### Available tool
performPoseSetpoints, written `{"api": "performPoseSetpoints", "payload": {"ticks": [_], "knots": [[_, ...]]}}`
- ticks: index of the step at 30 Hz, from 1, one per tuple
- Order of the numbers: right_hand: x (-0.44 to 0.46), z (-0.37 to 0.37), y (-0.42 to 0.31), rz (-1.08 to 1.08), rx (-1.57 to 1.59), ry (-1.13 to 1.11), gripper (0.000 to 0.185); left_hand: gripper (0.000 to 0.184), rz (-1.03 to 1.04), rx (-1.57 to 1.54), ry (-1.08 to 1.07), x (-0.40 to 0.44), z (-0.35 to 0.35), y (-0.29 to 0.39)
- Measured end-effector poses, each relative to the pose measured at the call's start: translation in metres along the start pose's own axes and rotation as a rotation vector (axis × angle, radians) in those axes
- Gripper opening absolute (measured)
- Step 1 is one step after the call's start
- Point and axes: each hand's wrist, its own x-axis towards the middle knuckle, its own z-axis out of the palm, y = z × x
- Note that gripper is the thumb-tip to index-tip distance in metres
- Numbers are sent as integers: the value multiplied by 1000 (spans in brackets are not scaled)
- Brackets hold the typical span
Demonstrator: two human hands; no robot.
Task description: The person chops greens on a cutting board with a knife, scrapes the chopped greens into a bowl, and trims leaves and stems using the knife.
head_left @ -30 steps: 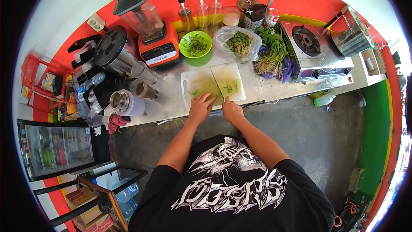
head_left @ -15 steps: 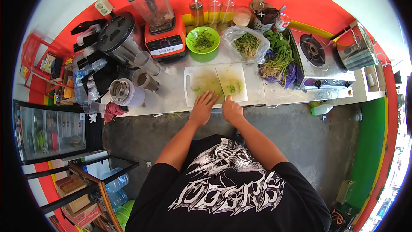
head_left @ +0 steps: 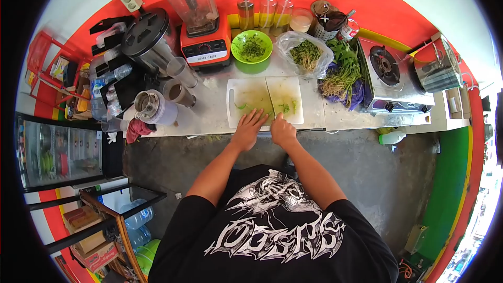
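Note:
A white cutting board with green stains lies near the counter's front edge. My right hand is wrapped round the handle of a knife, whose blade reaches across the board away from me. Flat on the board's front part, with fingers spread, rests my left hand, just left of the knife. Chopped greens lie right of the blade, and a small green piece sits at the left. Behind the board stands a green bowl with chopped greens in it.
Right of the bowl are a plastic bag of greens, leafy stalks and a gas stove. A red blender, cups and a jug stand at the left. Pump bottles line the wall.
The view has shifted, so the counter items appear further right. Both hands stay at the board, and the knife stands slightly more upright in the picture.

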Motion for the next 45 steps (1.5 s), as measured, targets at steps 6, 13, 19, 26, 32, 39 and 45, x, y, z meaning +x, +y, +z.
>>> {"api": "performPoseSetpoints", "payload": {"ticks": [6, 13, 19, 26, 32, 39, 45], "knots": [[-10, 0, 6, -38, 1, 9, 35, 58, -19, -8, -26, -1, -2, 1], [1, 3, 0, -25, 33, 53, 34, 58, -9, -4, -26, -1, 0, -1], [-11, 7, 0, -4, 39, 15, 34, 57, -2, -25, -15, 0, 2, -1], [4, 1, -3, -28, 80, 44, 35, 60, -3, -40, 2, 0, 0, 1], [-10, 5, -6, -36, 47, 35, 34, 59, 3, 2, 14, 1, -2, 2], [-3, 5, -3, -21, 60, 6, 35, 60, 28, -12, 17, -1, 1, 0], [-11, 10, -7, 6, 99, 10, 34, 59, 12, -16, 18, 1, 3, -1]]}}
